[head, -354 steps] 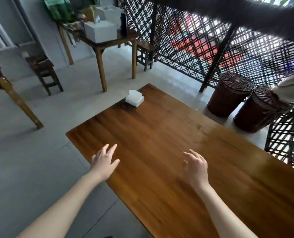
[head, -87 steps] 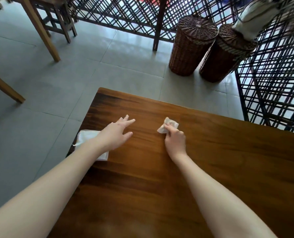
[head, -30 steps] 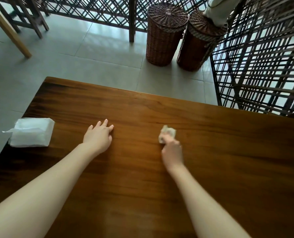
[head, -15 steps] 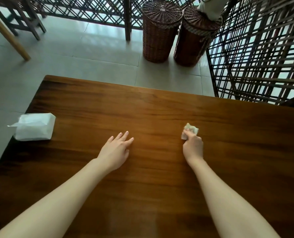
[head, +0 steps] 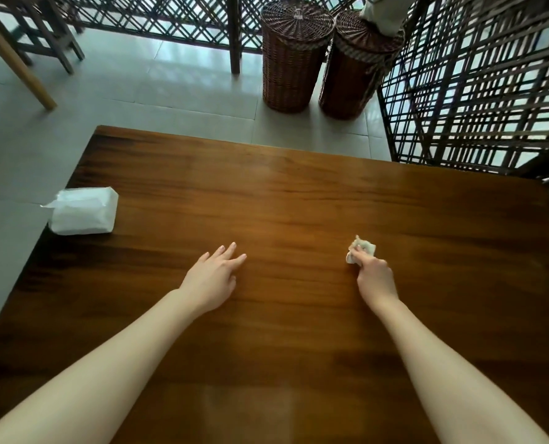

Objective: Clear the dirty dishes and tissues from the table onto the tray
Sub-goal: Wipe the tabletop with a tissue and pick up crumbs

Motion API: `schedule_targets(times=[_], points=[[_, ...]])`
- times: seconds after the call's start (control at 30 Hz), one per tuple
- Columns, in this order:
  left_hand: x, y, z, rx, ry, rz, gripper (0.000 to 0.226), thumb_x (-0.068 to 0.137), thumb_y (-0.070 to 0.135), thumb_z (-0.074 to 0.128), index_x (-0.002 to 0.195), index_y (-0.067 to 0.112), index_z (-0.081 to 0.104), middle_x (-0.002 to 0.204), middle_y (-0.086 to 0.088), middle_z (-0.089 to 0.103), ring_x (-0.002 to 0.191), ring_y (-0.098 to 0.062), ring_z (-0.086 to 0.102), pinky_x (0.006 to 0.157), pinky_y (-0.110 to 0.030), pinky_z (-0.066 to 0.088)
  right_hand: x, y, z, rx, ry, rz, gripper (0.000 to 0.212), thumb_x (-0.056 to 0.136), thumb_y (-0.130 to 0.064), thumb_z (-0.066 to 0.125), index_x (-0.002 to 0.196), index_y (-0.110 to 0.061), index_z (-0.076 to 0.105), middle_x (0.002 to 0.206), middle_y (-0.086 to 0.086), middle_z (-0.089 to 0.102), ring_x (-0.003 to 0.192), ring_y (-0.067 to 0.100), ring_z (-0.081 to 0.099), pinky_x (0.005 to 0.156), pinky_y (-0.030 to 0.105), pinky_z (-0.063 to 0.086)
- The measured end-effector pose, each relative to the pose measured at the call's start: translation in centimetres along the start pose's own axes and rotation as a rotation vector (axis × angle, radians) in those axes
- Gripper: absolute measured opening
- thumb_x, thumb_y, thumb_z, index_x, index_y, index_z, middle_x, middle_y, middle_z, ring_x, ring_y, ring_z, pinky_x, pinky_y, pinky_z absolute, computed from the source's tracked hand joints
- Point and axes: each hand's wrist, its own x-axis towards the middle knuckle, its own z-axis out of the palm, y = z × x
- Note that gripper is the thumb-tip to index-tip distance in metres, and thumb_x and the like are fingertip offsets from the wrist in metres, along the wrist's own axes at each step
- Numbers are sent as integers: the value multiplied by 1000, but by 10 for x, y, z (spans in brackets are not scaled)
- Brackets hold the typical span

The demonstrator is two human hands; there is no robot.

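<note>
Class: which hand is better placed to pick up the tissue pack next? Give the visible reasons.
Left. The left hand is open and empty, on the same side of the table as the tissue pack; the right hand is farther off and pinches a crumpled tissue.

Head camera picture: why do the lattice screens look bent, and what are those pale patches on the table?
Head view: the wide-angle lens bows the lattice screen at right; daylight through it glares softly off the table, far side and near edge, and off the floor tiles; the crumpled tissue pinched in the right hand shows little detail; the left hand looks sharper.
</note>
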Motion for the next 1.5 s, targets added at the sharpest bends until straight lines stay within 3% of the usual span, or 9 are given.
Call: schedule_targets(times=[0.13,0.27,0.37,0.6,0.73,0.97,1.07,1.37,1.5], points=[[-19,-4,-1,-24,14,28,56,97,19,38,150,31,24,160,0,8,147,-18,10,117,-36,13,-29,-35,17,74,11,71,53,90,8,39,127,-23,60,130,10,59,118,30,56,99,37,44],[-40,-12,-1,-11,-4,28,56,97,18,38,150,30,24,160,-1,7,147,-18,10,117,-35,13,-102,-104,62,111,-171,-258,55,88,8,39,133,-20,54,144,2,46,133,16,43,108,20,29],[-54,-16,0,-19,-14,25,56,97,17,38,150,30,25,160,-1,7,147,-17,10,117,-36,13,-126,-111,72,103,-175,-352,56,93,8,40,141,-20,43,150,-5,36,136,12,37,109,22,29],[-79,-26,15,-26,-74,36,56,97,19,38,151,31,23,160,0,6,147,-16,9,118,-35,11,-103,-16,22,57,-12,147,48,97,1,34,134,-22,53,133,9,56,119,30,54,100,37,45],[-89,-24,26,-32,-93,52,57,98,19,37,151,30,21,161,0,5,147,-16,8,118,-35,11,-112,-18,27,93,11,230,58,91,11,33,135,-20,52,134,10,54,119,30,52,96,34,45],[-111,-21,35,-45,-97,67,57,99,19,38,151,30,20,160,1,4,148,-16,7,118,-34,10,-201,-80,69,89,-157,-230,51,93,6,42,138,-17,49,147,0,41,135,12,38,106,14,24],[-122,-20,37,-72,-102,76,56,99,19,39,151,29,20,160,0,5,147,-16,7,118,-34,10,-219,-68,68,37,-163,-351,53,93,7,45,140,-17,45,148,-2,38,136,10,35,108,18,26],[-144,-19,54,-97,-77,91,56,99,18,38,151,30,21,160,1,5,148,-16,6,118,-34,9,-214,-2,37,74,53,163,44,98,2,35,133,-16,54,131,6,59,118,27,57,99,32,45],[-155,-21,59,-99,-77,89,56,99,17,38,151,30,21,160,0,6,148,-16,7,118,-35,10,-263,-58,68,109,-4,-19,48,95,7,36,132,-18,55,135,1,55,121,16,55,97,13,34]])
